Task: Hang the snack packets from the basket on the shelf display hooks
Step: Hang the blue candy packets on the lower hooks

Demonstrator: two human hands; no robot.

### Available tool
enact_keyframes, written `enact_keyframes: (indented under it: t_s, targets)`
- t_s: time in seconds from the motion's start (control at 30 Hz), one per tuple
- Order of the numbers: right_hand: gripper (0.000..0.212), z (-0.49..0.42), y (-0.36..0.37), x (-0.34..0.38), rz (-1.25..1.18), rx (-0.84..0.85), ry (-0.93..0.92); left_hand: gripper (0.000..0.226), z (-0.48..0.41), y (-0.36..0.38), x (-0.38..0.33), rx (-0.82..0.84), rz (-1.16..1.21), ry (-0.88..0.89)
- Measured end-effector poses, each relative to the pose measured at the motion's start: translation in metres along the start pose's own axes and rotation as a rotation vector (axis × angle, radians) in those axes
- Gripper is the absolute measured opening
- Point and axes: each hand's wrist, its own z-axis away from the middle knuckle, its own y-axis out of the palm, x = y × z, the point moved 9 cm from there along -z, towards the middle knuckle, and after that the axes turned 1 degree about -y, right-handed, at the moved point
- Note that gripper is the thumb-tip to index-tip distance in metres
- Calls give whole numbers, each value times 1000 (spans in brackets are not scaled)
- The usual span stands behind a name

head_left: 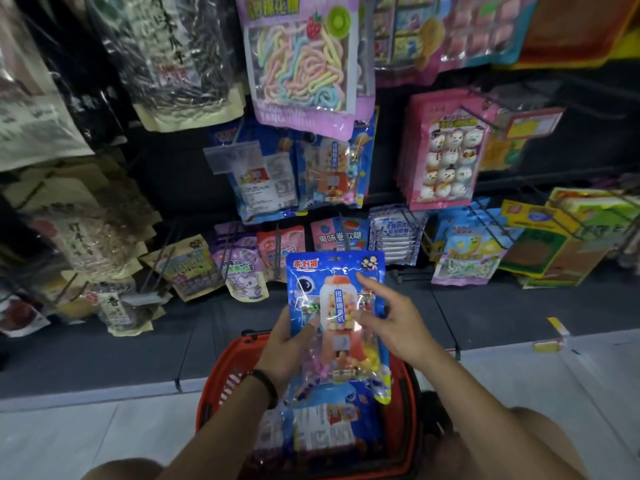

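A blue snack packet (337, 289) with a candy-machine picture is held upright above the red basket (225, 379). My left hand (289, 344) grips its lower left edge, thumb on the front. My right hand (391, 323) lies against the packet's right side with fingers spread, the forefinger touching its front. More blue packets (325, 431) lie in the basket below. Two matching blue packets (332, 171) hang on a shelf hook straight ahead, above the held one.
The dark display wall is crowded with hanging packets: a purple candy bag (301, 64) at the top, pink snowman packs (446, 150) to the right, seed bags (180, 53) to the left, and a low row (242, 261) near the floor. The basket stands on pale floor tiles.
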Motion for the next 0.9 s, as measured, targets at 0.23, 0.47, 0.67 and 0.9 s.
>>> enact_keyframes:
  t_s: [0.23, 0.47, 0.67, 0.9]
  targets:
    - [65, -45, -11, 16, -27, -55, -93, 44, -56, 0, -43, -95, -178, 124]
    - [62, -85, -24, 21, -40, -110, -176, 41, -100, 10, -69, -93, -90, 190]
    - [60, -89, -38, 20, -30, -247, -241, 36, -113, 20, -92, -66, -96, 257]
    - [57, -98, -69, 81, 102, -463, -528, 36, -121, 33, -146, -94, -33, 409]
